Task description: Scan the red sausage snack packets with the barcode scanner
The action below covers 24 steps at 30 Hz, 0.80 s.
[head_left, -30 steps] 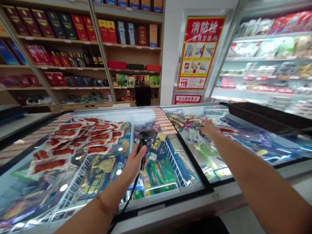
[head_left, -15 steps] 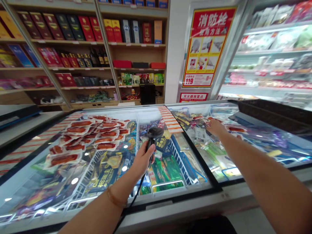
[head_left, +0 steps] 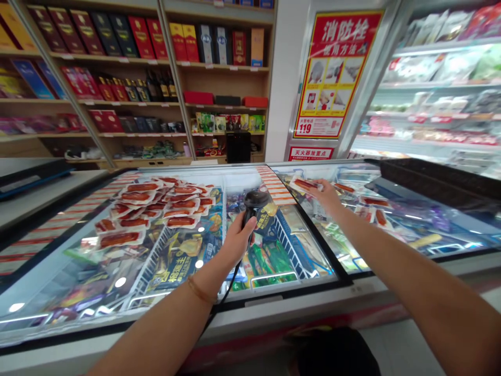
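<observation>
My left hand (head_left: 239, 236) is wrapped round the handle of a black barcode scanner (head_left: 256, 198), its head up and its cable trailing down past my wrist. In my right hand (head_left: 326, 196) I pinch one end of a vacuum-packed sausage (head_left: 305, 184), held over the right part of the chest freezer. On the freezer's left glass lid lies a heap of similar sausage packs (head_left: 156, 203). Several more packs (head_left: 376, 202) lie scattered on the right glass, beyond and beside my right forearm.
Frozen bags and wire baskets (head_left: 285, 235) show beneath the glass of the freezer (head_left: 250, 313). A long black tray or bin (head_left: 438, 180) rests at the right. Boxed goods fill wooden shelves (head_left: 219, 68) behind, beside a red poster (head_left: 338, 75).
My right hand has lifted a sausage pack and moved left with it. My left hand still grips the scanner; the view has shifted slightly.
</observation>
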{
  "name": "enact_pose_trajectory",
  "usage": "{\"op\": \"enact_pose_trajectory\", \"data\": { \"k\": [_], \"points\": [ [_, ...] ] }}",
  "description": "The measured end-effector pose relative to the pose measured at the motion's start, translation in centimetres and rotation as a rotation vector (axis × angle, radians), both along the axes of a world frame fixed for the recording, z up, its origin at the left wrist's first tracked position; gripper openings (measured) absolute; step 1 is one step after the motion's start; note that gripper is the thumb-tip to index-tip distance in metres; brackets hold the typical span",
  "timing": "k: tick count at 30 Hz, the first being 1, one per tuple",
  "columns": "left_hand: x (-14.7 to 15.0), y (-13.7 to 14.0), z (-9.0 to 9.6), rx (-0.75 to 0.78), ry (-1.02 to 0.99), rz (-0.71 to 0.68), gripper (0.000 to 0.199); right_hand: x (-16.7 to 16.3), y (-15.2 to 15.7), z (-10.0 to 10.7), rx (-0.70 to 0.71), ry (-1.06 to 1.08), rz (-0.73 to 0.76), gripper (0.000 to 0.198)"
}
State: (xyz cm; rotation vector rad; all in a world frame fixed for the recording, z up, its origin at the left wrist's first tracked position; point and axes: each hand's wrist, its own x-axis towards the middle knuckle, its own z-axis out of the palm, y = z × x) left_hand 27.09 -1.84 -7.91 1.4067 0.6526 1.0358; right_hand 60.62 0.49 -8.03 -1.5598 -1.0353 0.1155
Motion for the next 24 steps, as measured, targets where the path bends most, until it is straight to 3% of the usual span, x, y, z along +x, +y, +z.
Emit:
{"op": "enact_pose_trajectory", "data": {
  "k": [3, 7, 10, 14, 19, 24],
  "points": [
    [-0.1, 0.0, 0.3, 0.006, -0.015, 0.013, 0.048, -4.6, 1.3, -0.2, 0.039, 0.168, 0.151, 0.049],
    [0.0, 0.4, 0.3, 0.003, -0.052, 0.046, 0.05, -9.2, 2.6, -1.4, 0.064, 0.331, 0.306, 0.053],
    [0.2, 0.8, -0.1, -0.005, -0.08, 0.084, 0.05, -10.3, 3.0, -2.0, 0.076, 0.406, 0.355, 0.059],
    [0.3, 0.9, -0.4, -0.013, -0.082, 0.079, 0.048, -9.4, 2.7, -2.1, 0.017, 0.386, 0.401, 0.061],
    [0.4, 0.6, -0.5, -0.011, -0.059, 0.057, 0.045, -8.4, 2.7, -2.5, -0.085, 0.21, 0.462, 0.056],
    [0.4, 0.7, -0.6, -0.022, -0.049, 0.052, 0.044, -8.3, 2.3, -2.7, -0.238, -0.321, 0.201, 0.05]
  ]
}}
